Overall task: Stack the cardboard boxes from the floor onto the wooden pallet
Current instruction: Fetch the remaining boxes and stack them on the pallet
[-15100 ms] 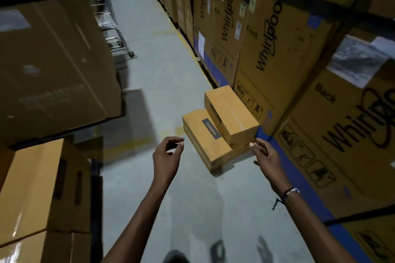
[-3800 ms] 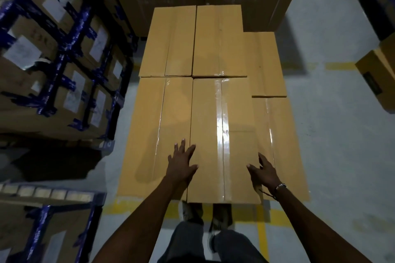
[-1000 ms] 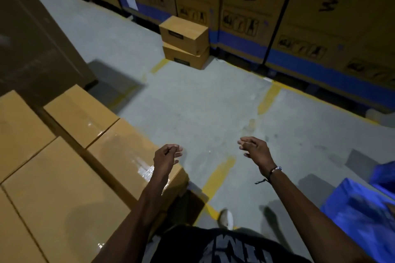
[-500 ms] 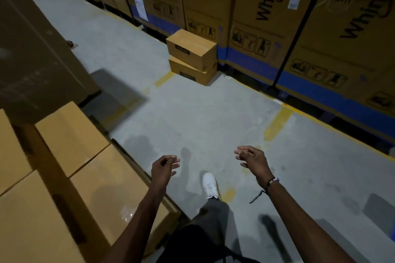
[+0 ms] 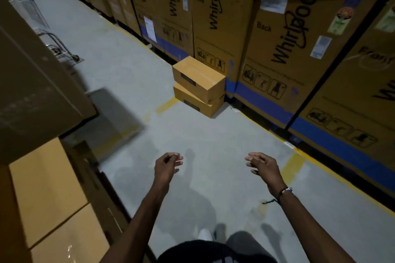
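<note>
Two tan cardboard boxes sit stacked on the floor ahead, the upper box [image 5: 199,78] skewed on the lower box [image 5: 197,102], against the wall of large cartons. Stacked tan boxes [image 5: 50,196] fill the lower left; the pallet beneath them is hidden. My left hand [image 5: 167,166] and my right hand [image 5: 261,166] hang out in front over bare floor, fingers loosely curled, holding nothing, well short of the floor boxes.
Tall Whirlpool cartons [image 5: 277,38] with blue bands line the right side. A big brown carton [image 5: 32,92] looms at left, with a metal trolley [image 5: 53,47] behind it. Yellow floor lines [image 5: 291,166] cross the grey concrete aisle.
The view has swung right and forward, away from the stacked boxes toward the two floor boxes, which look nearer. Both hands stay out in front, empty.
</note>
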A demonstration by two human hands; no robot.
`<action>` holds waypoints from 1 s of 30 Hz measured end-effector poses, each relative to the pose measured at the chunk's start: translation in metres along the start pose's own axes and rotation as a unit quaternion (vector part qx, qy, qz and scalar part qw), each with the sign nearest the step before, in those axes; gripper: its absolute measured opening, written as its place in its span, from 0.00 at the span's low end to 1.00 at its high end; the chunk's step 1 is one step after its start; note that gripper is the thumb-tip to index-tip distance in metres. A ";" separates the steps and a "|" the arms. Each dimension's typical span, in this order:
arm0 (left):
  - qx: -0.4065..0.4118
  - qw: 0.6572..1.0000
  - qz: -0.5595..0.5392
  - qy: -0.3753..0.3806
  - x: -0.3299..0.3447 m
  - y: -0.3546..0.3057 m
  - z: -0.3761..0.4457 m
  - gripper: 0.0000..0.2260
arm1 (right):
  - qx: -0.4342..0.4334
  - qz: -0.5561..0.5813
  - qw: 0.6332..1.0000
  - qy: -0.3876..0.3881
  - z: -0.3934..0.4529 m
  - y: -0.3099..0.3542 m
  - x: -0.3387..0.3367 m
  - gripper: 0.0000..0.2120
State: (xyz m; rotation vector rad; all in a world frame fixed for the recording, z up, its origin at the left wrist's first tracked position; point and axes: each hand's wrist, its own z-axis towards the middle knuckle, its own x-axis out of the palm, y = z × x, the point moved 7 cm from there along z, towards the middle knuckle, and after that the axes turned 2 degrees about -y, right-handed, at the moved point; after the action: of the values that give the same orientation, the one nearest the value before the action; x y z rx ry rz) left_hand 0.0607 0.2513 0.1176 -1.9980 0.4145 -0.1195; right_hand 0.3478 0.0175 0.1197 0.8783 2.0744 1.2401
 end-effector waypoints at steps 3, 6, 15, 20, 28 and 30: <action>0.007 1.000 0.001 0.002 0.025 -0.031 0.042 0.08 | 0.000 -0.001 1.000 0.008 0.052 0.023 0.007 0.08; 0.004 1.000 0.001 -0.008 0.048 -0.051 0.084 0.09 | 0.005 -0.002 1.000 0.013 0.112 0.045 0.015 0.07; -0.005 0.998 -0.007 -0.067 0.119 -0.093 0.223 0.09 | -0.004 -0.017 0.998 0.064 0.317 0.123 0.050 0.07; -0.017 0.994 -0.037 -0.104 0.165 -0.134 0.294 0.08 | -0.006 -0.056 0.993 0.101 0.422 0.183 0.061 0.06; -0.030 0.989 -0.058 -0.134 0.207 -0.193 0.401 0.08 | -0.041 -0.130 0.980 0.148 0.566 0.257 0.113 0.08; -0.035 0.988 -0.056 -0.138 0.210 -0.203 0.438 0.08 | -0.041 -0.149 0.976 0.155 0.601 0.264 0.132 0.10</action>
State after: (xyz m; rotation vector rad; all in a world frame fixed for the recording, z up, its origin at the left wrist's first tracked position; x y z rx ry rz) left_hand 0.4204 0.6336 0.0804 -2.0704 0.1314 0.1023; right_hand 0.7745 0.5328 0.0912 0.3323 2.2724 1.3491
